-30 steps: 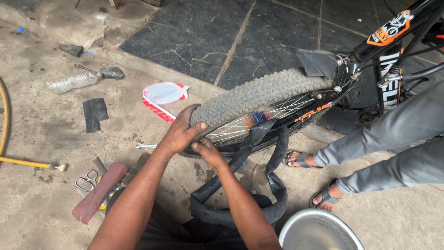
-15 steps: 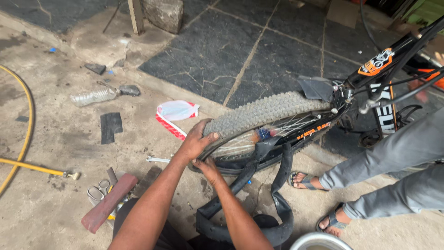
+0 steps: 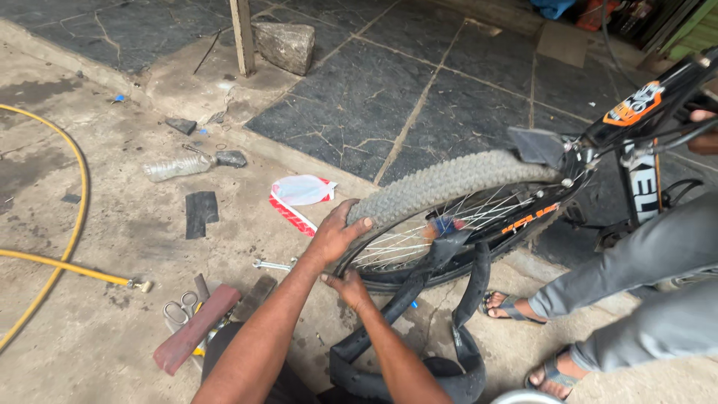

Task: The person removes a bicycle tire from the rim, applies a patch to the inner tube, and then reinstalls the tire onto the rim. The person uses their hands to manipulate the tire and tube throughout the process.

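— Since a moment ago our view has tipped up: more slate floor shows beyond the wheel, and a stone block has come in at the top. Our hands sit on the tyre much as they did.

— What lies nearest us?

— Our forearms, and the black tube (image 3: 419, 352) hanging slack from the wheel and pooling on the ground just below our hands. To the left lie a reddish bar (image 3: 196, 329) and scissors (image 3: 178, 313), side by side.

— And our hands?

— Our left hand (image 3: 338, 233) is curled over the tyre (image 3: 449, 183) at its near end, fingers wrapped on the tread, thumb under. Our right hand (image 3: 350, 290) is just below it, fingers bent against the rim (image 3: 389, 280); how tightly it grips we cannot tell.

— Where is the wheel?

— Mounted on a black bike (image 3: 636, 142) at right, spokes toward us. Another person's sandalled feet (image 3: 523, 337) stand just beside it.

— Farther out?

— A spanner (image 3: 271, 265) near our left wrist, a red-and-white packet (image 3: 301, 196), a black patch (image 3: 200, 212), a clear bottle (image 3: 176, 167), a yellow hose (image 3: 67, 247) curving on the left, then the stone (image 3: 284, 45) by a post.
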